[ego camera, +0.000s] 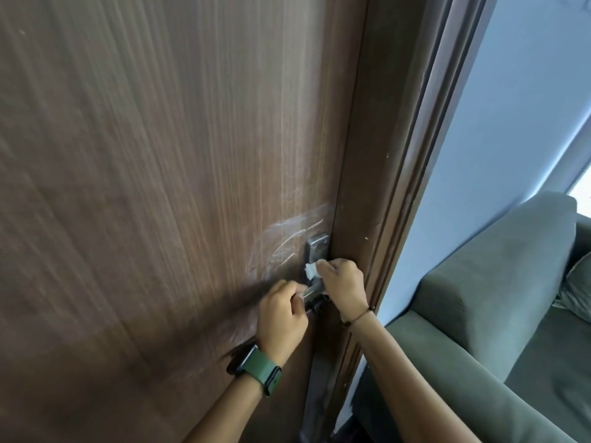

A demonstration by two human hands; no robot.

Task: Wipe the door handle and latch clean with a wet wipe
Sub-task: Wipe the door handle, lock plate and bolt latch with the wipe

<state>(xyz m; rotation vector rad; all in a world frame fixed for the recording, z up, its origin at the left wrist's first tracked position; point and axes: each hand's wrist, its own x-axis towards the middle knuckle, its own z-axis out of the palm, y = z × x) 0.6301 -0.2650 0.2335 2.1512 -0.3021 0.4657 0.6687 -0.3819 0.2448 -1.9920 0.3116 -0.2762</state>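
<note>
Fingers (pixel 332 266) of the right hand (pixel 343 287) are curled tight around a wet wipe (pixel 311 270), a small crumpled white wad pressed against the lower part of the metal lock plate (pixel 316 247). Just below, the left hand (pixel 281 318) is closed around the door handle (pixel 311 292), a flat silver lever that juts out from the plate; only a short, shiny stretch of it shows between the two hands. A dark round fitting sits just under the lever, partly hidden by the wrists, and I cannot tell what it is.

The plate is a tall brushed-steel rectangle with rounded corners, set near the right edge of the door (pixel 160 187). That door is brown wood veneer with fine vertical grain, and pale chalky scratches swirl across it just left of the plate. A darker brown frame (pixel 377 155) with stepped moulding runs beside it.

On the left wrist sits a watch (pixel 256 367) with a green strap; a thin beaded bracelet (pixel 358 316) circles the right. At right stands a grey-green sofa (pixel 495 298) covered in soft, matte fabric.
</note>
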